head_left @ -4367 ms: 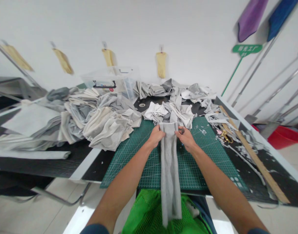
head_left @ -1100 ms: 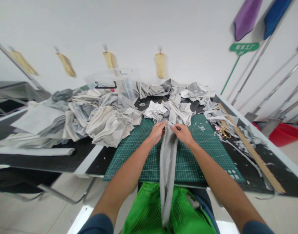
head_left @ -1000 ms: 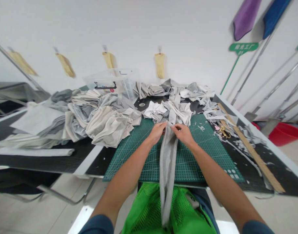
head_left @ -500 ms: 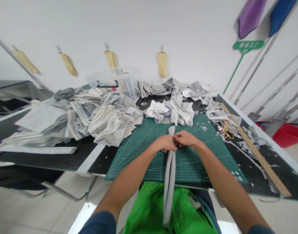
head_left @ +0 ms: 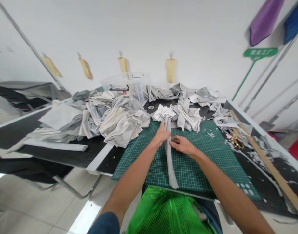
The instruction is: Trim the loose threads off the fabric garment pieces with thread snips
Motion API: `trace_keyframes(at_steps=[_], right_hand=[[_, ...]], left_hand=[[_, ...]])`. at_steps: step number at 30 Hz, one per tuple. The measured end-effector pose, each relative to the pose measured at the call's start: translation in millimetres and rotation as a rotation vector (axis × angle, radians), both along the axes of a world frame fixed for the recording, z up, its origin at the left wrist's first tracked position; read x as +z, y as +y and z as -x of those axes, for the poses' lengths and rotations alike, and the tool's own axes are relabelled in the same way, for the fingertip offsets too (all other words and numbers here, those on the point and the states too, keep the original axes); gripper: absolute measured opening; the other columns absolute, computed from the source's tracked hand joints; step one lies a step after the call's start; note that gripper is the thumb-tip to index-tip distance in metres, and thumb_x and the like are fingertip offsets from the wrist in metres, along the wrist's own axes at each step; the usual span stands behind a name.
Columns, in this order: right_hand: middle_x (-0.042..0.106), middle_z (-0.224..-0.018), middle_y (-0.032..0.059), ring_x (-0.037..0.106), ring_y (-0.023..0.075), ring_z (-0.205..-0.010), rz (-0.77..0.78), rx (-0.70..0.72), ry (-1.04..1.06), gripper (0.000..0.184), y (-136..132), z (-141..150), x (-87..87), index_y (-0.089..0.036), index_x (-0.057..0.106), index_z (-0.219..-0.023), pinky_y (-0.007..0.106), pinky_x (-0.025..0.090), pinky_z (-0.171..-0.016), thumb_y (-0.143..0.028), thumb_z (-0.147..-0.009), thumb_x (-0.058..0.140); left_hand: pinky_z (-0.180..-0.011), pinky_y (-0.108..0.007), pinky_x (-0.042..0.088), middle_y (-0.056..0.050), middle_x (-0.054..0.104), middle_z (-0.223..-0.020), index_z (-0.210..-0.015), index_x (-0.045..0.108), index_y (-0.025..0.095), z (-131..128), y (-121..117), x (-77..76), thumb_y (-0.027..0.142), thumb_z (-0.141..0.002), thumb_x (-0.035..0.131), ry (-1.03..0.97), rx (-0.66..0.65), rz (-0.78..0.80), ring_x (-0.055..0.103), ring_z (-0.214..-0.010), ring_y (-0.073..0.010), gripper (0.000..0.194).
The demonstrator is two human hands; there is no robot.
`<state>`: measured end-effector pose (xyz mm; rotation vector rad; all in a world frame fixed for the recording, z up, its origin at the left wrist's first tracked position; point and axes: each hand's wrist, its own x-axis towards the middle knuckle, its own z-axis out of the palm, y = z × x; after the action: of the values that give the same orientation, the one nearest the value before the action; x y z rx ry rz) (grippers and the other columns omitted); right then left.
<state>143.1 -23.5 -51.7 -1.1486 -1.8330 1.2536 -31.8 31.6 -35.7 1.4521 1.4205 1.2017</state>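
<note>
A long, narrow roll of folded grey cloth (head_left: 171,169) runs up and down over the green cutting mat (head_left: 141,156). My left hand (head_left: 161,134) is closed around its upper part, thumb pointing away from me. At the roll's right edge, slightly lower, my right hand (head_left: 185,146) has its fingers curled in a pinch, the tips against the cloth. The roll's far end reaches a heap of white and grey cloth pieces (head_left: 188,116), and its near end lies by the mat's front edge.
Stacks of grey and cream cloth (head_left: 122,126) cover the table's left side, before a clear plastic box (head_left: 136,89). A tape roll (head_left: 151,107) lies behind the mat. Gold-handled scissors (head_left: 235,142), cloth scraps and a long wooden ruler (head_left: 268,162) are on the right.
The cloth roll has moved away from me, its near end now on the mat instead of over my green vest. My left hand has gone forward with it; my head view has turned left.
</note>
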Motion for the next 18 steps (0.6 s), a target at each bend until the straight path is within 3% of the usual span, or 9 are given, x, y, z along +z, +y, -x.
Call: trace_keyframes(at_steps=[2,4,8,11,14,18], right_hand=[[0.074,-0.084,0.0034,0.059,0.0148,-0.066,0.022,-0.025,0.018,0.035,4,0,-2.2,-0.018,0.066,-0.112,0.027,0.046,-0.059,-0.044,-0.089,0.068],[0.074,-0.081,0.0031,0.058,0.0145,-0.062,0.020,-0.073,0.014,0.031,8,-2,-6.2,-0.018,0.065,-0.112,0.027,0.046,-0.058,-0.039,-0.089,0.066],[0.073,-0.078,0.0028,0.058,0.0155,-0.062,-0.037,-0.218,-0.034,0.025,16,-6,-15.4,-0.019,0.066,-0.106,0.027,0.047,-0.057,-0.030,-0.084,0.063],[0.070,-0.077,0.0018,0.058,0.0167,-0.065,-0.091,-0.320,-0.059,0.024,23,-7,-19.5,-0.020,0.067,-0.101,0.028,0.046,-0.060,-0.027,-0.078,0.063],[0.066,-0.074,0.0006,0.057,0.0175,-0.069,-0.152,-0.402,-0.079,0.014,30,-10,-21.7,-0.021,0.067,-0.088,0.028,0.046,-0.065,-0.026,-0.076,0.061],[0.065,-0.076,0.0009,0.058,0.0185,-0.074,-0.220,-0.478,-0.089,0.010,39,-14,-25.5,-0.022,0.065,-0.085,0.029,0.048,-0.071,-0.027,-0.078,0.059]], left_hand=[[-0.087,-0.037,0.051,-0.013,0.070,-0.111,-0.146,0.048,0.020,14,6,5.4,0.006,-0.068,0.066,0.174,0.073,-0.066,0.067,-0.096,-0.0276,0.082],[-0.096,-0.040,0.049,-0.019,0.065,-0.124,-0.143,0.052,0.019,31,11,12.4,0.005,-0.072,0.064,0.481,0.138,-0.066,0.066,-0.110,-0.0323,0.073],[-0.097,-0.046,0.049,-0.024,0.058,-0.136,-0.141,0.054,0.019,62,13,19.9,0.014,-0.081,0.063,0.960,0.196,-0.007,0.059,-0.123,-0.0396,0.060],[-0.092,-0.049,0.051,-0.029,0.056,-0.136,-0.136,0.058,0.013,79,6,18.0,0.017,-0.091,0.049,1.105,0.315,0.030,0.056,-0.124,-0.0434,0.045],[-0.088,-0.052,0.052,-0.032,0.055,-0.133,-0.129,0.063,0.008,86,-1,14.7,0.018,-0.095,0.038,1.150,0.435,0.116,0.058,-0.119,-0.0444,0.043],[-0.098,-0.065,0.043,-0.033,0.057,-0.134,-0.120,0.068,0.007,71,0,15.0,0.021,-0.092,0.050,1.259,0.438,0.010,0.049,-0.128,-0.0495,0.037]])
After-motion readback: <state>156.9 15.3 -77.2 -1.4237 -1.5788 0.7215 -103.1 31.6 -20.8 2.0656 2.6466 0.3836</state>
